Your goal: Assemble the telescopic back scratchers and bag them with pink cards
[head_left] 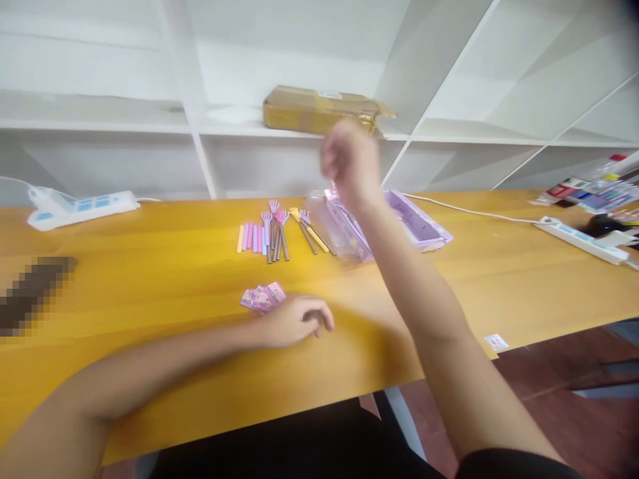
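My left hand (299, 320) rests low over the table, fingers loosely curled and apart with nothing in them, beside a small fan of pink patterned cards (262, 297). Raised above the purple open box (424, 233) and a clear plastic bag (344, 233), my right hand (352, 163) is closed and smeared by motion; a pinkish spot shows under its fingers, too blurred to name. Behind the cards lie several back scratchers (275, 233) with coloured hand-shaped heads and metal rods, more back scratchers (310, 231) to their right, and a row of pastel sticks (252, 238) on their left.
White power strips lie at the left (84, 207) and right (582, 239), with cables. A taped brown parcel (319, 110) sits on the white shelf. A pixelated dark item (32, 296) is at the left, a small sticker (496, 342) near the table's front edge.
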{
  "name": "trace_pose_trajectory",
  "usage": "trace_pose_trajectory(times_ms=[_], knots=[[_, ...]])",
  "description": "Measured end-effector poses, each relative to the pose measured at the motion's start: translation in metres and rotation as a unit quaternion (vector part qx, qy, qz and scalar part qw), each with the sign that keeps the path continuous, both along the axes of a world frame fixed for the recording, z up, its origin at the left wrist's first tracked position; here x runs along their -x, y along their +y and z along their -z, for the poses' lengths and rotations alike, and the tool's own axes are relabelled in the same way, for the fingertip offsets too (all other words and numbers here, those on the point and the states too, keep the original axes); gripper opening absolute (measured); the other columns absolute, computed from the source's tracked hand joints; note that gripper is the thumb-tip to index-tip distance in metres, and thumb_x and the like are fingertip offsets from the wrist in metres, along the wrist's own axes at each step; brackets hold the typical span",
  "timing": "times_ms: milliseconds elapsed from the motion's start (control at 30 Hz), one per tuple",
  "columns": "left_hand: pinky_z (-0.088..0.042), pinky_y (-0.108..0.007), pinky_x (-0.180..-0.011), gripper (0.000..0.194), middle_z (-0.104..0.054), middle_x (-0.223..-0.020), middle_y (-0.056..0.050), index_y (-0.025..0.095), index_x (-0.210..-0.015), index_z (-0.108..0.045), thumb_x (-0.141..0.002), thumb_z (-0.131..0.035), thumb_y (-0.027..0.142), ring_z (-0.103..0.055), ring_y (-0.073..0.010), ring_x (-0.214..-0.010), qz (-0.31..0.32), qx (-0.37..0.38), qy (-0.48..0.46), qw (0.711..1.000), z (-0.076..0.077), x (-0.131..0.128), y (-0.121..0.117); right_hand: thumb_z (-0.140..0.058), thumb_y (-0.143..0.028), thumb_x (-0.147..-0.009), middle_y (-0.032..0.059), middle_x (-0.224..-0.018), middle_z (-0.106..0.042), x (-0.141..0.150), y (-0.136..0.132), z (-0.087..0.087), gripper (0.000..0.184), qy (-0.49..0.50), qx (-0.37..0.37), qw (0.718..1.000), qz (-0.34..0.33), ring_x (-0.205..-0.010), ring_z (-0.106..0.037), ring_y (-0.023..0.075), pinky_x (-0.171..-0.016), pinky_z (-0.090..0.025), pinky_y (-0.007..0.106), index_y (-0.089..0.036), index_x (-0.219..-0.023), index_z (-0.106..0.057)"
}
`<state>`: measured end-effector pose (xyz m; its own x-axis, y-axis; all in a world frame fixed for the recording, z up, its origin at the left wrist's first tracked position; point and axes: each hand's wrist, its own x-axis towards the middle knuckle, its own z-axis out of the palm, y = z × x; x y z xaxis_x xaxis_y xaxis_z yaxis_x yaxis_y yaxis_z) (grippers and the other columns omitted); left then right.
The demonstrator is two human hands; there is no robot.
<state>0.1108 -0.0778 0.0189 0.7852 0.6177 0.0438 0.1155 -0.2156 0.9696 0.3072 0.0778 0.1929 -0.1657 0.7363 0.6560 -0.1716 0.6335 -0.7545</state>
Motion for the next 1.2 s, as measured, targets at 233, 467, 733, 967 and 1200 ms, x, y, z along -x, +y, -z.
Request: trace_pose_trajectory(times_ms=[233,467,733,967,1200], knots=[[-0.052,-0.040,-0.099,0.019,-0.065,-0.106,-0.009,0.019,-0.098,-0.070,-0.092,-0.054,0.012,-0.064,-0.0247,-0.099,-0.324,-0.337,0.197,0.862,-0.027,0.125,0.103,-0.046,-0.037,-0.106,0.0134,-0.111,-0.078,0.020,-0.043,0.148,0.027,-0.575,-0.058,0.778,0.248,-0.084,-0.066,0.0256,-0.069,-0.037,0.035,-0.023,-0.103,-0.069],[-0.056,-0.042,-0.100,0.029,-0.062,-0.119,-0.013,0.013,-0.121,-0.065,-0.095,-0.052,0.012,-0.065,-0.0217,-0.092,-0.403,-0.305,0.256,0.824,0.013,0.162,0.149,-0.052,-0.029,-0.102,0.0109,-0.103,-0.079,0.000,-0.021,0.183,0.019,-0.547,-0.022,0.786,0.286,-0.089,-0.067,0.0243,-0.072,-0.036,0.033,-0.021,-0.094,-0.067],[-0.049,-0.051,-0.111,0.038,-0.065,-0.122,-0.013,0.022,-0.138,-0.069,-0.108,-0.048,0.031,-0.061,-0.0330,-0.119,-0.299,-0.403,0.297,0.813,0.020,0.153,0.134,-0.052,-0.030,-0.106,0.0173,-0.123,-0.072,-0.004,-0.009,0.194,0.024,-0.488,0.067,0.778,0.390,-0.097,-0.066,0.0255,-0.078,-0.038,0.033,-0.015,-0.114,-0.069],[-0.052,-0.046,-0.100,0.016,-0.069,-0.109,-0.010,0.022,-0.105,-0.068,-0.104,-0.057,0.034,-0.065,-0.0299,-0.107,-0.339,-0.372,0.279,0.818,0.026,0.156,0.139,-0.059,-0.037,-0.107,0.0096,-0.106,-0.077,-0.010,0.007,0.200,0.024,-0.481,0.129,0.790,0.358,-0.086,-0.067,0.0206,-0.071,-0.037,0.030,-0.019,-0.107,-0.074],[-0.052,-0.036,-0.076,0.040,-0.068,-0.087,-0.002,0.016,-0.126,-0.061,-0.088,-0.068,0.023,-0.068,-0.0237,-0.080,-0.430,-0.282,0.262,0.817,0.030,0.159,0.143,-0.069,-0.034,-0.098,0.0100,-0.098,-0.078,-0.009,0.004,0.197,0.017,-0.461,0.160,0.798,0.354,-0.081,-0.066,0.0211,-0.067,-0.033,0.030,-0.019,-0.096,-0.077]])
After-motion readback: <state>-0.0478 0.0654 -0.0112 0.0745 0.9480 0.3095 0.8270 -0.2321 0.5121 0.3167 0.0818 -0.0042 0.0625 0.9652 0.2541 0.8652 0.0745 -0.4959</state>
